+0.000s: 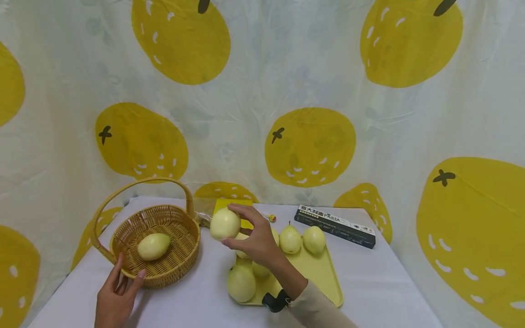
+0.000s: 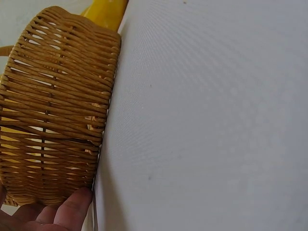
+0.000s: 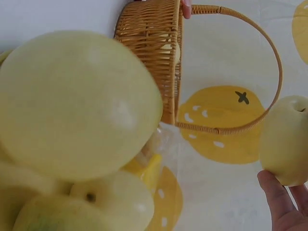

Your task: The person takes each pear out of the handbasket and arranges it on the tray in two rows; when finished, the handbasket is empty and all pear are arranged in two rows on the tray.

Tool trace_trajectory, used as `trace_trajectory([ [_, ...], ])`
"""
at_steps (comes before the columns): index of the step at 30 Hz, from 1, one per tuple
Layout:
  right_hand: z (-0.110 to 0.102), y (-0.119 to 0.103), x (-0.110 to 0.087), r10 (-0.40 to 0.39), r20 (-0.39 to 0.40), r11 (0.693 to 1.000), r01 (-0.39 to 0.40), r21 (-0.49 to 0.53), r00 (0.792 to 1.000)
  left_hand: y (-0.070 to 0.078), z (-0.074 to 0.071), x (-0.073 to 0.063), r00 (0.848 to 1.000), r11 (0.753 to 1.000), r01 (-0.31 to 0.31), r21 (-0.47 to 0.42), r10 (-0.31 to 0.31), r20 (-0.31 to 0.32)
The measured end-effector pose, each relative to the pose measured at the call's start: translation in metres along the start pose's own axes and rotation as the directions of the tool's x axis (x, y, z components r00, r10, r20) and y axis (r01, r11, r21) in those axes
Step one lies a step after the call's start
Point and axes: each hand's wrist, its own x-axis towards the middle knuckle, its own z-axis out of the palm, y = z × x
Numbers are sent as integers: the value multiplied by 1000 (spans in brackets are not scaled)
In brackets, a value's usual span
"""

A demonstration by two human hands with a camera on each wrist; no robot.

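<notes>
A pale yellow pear [image 1: 225, 224] is held up by my right hand [image 1: 258, 239], between thumb and fingers, above the table left of the tray. In the right wrist view the same pear [image 3: 285, 139] shows at the right edge above the fingertips. At the near left side of the wicker basket [image 1: 180, 271], my left hand [image 1: 116, 294] grips the rim and wall. The left wrist view has its fingers [image 2: 74, 209] low against the basket's woven side. One pear [image 1: 154, 246] lies inside the basket. Several more pears [image 1: 241, 283] sit on the yellow tray [image 1: 317, 273], partly hidden by my right hand and arm.
A black pasta box [image 1: 334, 225] lies behind the tray at the right. Behind the raised pear are a yellow flat item [image 1: 234, 202] and a clear plastic wrapper [image 1: 203, 217]. A fruit-printed curtain [image 1: 246, 95] hangs beyond the white table [image 1: 381, 282].
</notes>
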Motion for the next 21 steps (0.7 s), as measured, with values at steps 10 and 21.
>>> trace_trajectory([
  [10, -35, 9, -23, 37, 0, 999, -37, -14, 999, -1, 0, 0, 1000, 1000, -7, -15, 7, -8],
  [21, -80, 31, -58, 63, -48, 998, -63, 0, 997, 0, 1, -1, 1000, 1000, -4, -3, 4, -13],
])
